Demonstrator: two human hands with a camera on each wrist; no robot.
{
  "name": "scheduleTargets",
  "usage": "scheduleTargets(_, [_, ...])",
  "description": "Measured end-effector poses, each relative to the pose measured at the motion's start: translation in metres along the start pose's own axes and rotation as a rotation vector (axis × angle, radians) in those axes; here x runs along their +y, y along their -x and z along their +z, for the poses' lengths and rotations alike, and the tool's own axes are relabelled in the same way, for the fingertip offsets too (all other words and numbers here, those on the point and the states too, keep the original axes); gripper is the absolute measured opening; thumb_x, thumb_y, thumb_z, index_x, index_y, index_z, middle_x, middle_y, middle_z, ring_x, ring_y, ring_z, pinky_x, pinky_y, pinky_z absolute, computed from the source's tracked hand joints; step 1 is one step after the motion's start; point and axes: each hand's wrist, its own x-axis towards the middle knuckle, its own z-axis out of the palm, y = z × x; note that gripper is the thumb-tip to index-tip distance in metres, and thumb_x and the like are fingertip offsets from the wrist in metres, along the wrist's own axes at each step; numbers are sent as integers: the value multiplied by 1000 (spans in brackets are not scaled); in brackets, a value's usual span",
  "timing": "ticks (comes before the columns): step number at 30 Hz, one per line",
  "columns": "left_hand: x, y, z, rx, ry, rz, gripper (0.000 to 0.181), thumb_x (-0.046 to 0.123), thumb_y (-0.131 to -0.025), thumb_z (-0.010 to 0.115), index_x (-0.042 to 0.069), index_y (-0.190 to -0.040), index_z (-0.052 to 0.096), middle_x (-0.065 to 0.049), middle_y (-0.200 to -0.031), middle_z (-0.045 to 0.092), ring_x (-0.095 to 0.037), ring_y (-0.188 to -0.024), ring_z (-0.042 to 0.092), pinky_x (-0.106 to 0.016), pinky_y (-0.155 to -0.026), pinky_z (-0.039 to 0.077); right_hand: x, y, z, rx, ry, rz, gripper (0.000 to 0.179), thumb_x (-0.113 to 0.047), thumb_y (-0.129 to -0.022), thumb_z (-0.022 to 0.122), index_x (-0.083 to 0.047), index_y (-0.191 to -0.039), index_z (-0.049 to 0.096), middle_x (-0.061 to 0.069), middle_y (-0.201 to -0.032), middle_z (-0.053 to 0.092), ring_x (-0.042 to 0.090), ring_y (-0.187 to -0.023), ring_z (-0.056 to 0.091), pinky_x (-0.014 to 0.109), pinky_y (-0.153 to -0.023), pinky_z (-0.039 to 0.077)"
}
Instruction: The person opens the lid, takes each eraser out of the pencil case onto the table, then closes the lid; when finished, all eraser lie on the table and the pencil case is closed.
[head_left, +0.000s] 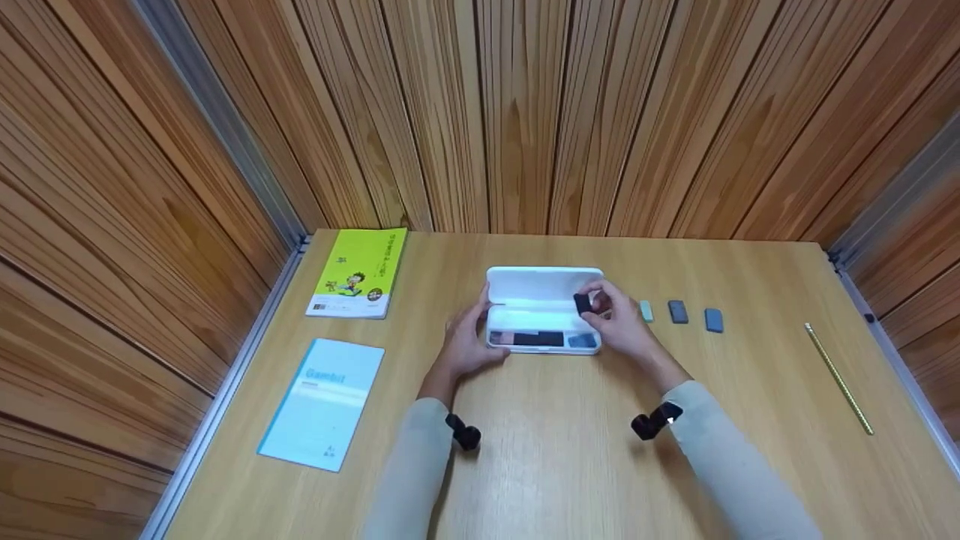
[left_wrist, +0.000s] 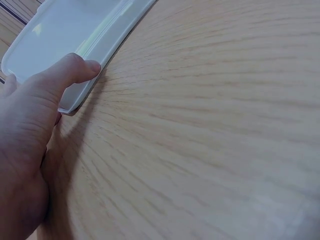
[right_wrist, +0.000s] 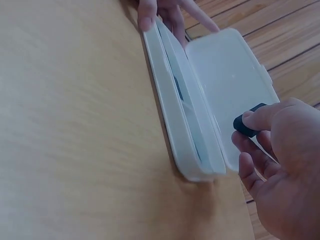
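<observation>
A white pencil case [head_left: 544,306] lies on the table with its lid raised, a dark strip and a blue-grey block visible inside. At its left end my left hand [head_left: 466,341] grips it, thumb on the front edge and fingers round the side; the left wrist view shows the thumb [left_wrist: 75,70] on the rim. My right hand [head_left: 622,319] pinches a small black eraser [head_left: 583,303] between thumb and fingers over the case's right end. In the right wrist view the black eraser [right_wrist: 248,121] is held in front of the open lid [right_wrist: 227,85].
To the right lie a light green eraser [head_left: 646,311], a dark grey eraser [head_left: 678,312] and a blue eraser [head_left: 713,320]. Farther right is a gold stick [head_left: 838,379]. A yellow-green book [head_left: 358,271] and a pale blue notebook [head_left: 322,405] lie at left. Wooden walls [head_left: 517,120] enclose the table.
</observation>
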Motion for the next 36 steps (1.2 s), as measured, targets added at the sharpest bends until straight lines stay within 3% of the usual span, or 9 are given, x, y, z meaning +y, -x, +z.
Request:
scheduleTargets(5, [1, 0, 0, 10, 14, -18, 130, 27, -82, 99, 32, -183, 15, -1, -167, 62, -31, -165, 43, -67, -140, 15, 12, 2, -14, 11, 9, 36, 39, 2, -108, 66, -8, -145, 59, 12, -115, 56, 28, -108, 59, 23, -88, 51])
scheduleTargets(14, [2, 2, -2, 25, 42, 16, 127, 24, -84, 97, 26, -183, 18, -3, -166, 61, -32, -162, 46, -68, -140, 19, 32, 3, -31, 66, 27, 29, 38, 6, -106, 67, -4, -143, 60, 15, -116, 59, 26, -107, 58, 21, -91, 49])
scheduleTargets(22, [-1, 4, -1, 46, 62, 28, 124, 25, -85, 97, 24, -182, 21, -4, -171, 57, -34, -163, 44, -68, -139, 26, 50, 5, -34, 92, 59, 96, 40, 2, -109, 66, -4, -146, 56, 18, -120, 60, 30, -114, 58, 34, -100, 44])
scheduleTargets(29, [-6, 2, 0, 58, 83, 96, 123, 24, -83, 98, 18, -181, 25, -6, -163, 67, -34, -158, 51, -67, -137, 26, 59, 8, -33, 123, 73, 69, 39, 5, -105, 70, -2, -142, 59, 16, -113, 61, 22, -102, 58, 21, -88, 45])
scheduleTargets(36, [-7, 3, 0, 57, 99, 91, 118, 25, -85, 98, 19, -180, 28, -7, -165, 65, -33, -161, 51, -65, -139, 27, 60, 11, -35, 120, 79, 95, 42, 2, -106, 70, -4, -146, 59, 19, -120, 63, 23, -107, 58, 17, -89, 44])
